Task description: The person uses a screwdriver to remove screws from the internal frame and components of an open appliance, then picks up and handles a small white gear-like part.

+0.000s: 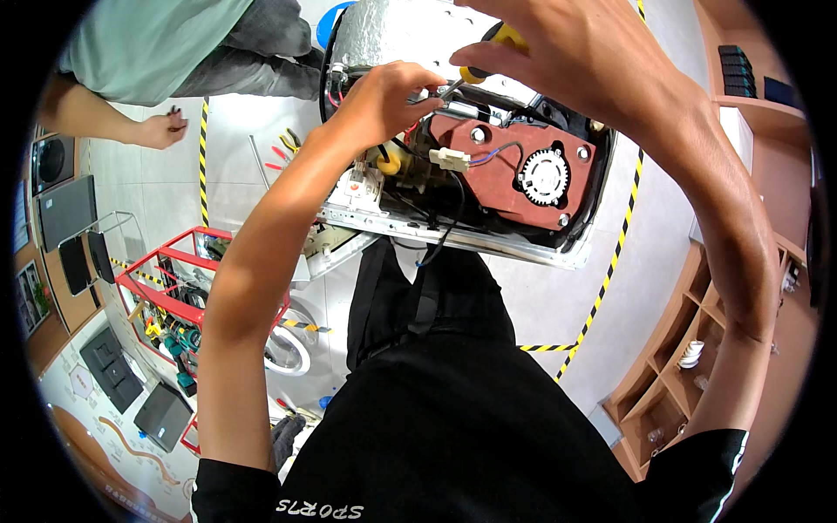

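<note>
An opened appliance [488,235] with a silver casing and a reddish-brown inner plate [501,179] lies below me, showing a round white fan [545,174], a white connector [451,159] and black wires. My right hand [567,52] grips a screwdriver with a yellow and black handle [490,54], its shaft pointing down-left into the appliance. My left hand [388,96] is closed around parts near the screwdriver's tip, at the upper left of the inner plate; what it pinches is hidden by its fingers.
Another person in a green shirt [148,44] stands at the upper left, one hand [161,131] hanging. A red tool cart [170,296] holds several tools. Pliers [288,144] lie on the floor. Yellow-black tape [610,261] marks the floor. Wooden shelves [689,349] stand right.
</note>
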Motion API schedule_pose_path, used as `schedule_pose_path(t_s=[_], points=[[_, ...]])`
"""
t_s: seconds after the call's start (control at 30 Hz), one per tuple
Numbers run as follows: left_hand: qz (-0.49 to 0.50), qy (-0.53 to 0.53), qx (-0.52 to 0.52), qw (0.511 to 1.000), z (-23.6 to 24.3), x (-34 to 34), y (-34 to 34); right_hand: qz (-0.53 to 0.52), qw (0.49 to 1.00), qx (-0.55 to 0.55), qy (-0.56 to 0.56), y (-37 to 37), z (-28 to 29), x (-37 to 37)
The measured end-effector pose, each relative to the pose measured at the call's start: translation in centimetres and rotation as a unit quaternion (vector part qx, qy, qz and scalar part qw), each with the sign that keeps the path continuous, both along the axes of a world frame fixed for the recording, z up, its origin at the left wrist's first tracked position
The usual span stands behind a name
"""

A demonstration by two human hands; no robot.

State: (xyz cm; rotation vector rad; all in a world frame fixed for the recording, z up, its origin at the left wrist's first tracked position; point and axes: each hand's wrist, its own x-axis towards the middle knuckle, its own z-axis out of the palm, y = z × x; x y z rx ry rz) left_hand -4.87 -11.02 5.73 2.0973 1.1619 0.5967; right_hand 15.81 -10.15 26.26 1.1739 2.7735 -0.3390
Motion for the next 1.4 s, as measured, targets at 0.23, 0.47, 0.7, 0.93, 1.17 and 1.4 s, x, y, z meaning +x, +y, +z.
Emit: schedule_pose_path(t_s=[0.23,0.47,0.7,0.93,1.17,1.4], points=[[0.027,0.101,0.043,0.994,1.1,0.9,-0.9,0.069,0.997,0.017,-0.016,-0.8,-0.6,0.5],[0.096,0.031,0.011,0.995,1.1,7.5,-7.1,0.060,0.998,0.001,0.009,1.3,-3.1,1.2],[0.175,-0.013,-0.193,0.965,1.1,9.8,-7.8,0.066,0.993,0.091,0.030,1.3,-5.1,-0.6],[0.234,-0.112,-0.238,0.936,-0.8,9.8,-8.1,0.086,0.993,0.075,0.044,1.2,-4.7,-0.9],[0.265,-0.164,-0.207,0.927,-2.1,10.8,-8.6,0.092,0.992,0.068,0.051,1.7,-4.6,-1.5],[0.279,-0.227,-0.207,0.910,-3.2,10.4,-9.0,0.113,0.989,0.051,0.077,1.9,-4.2,-1.1]])
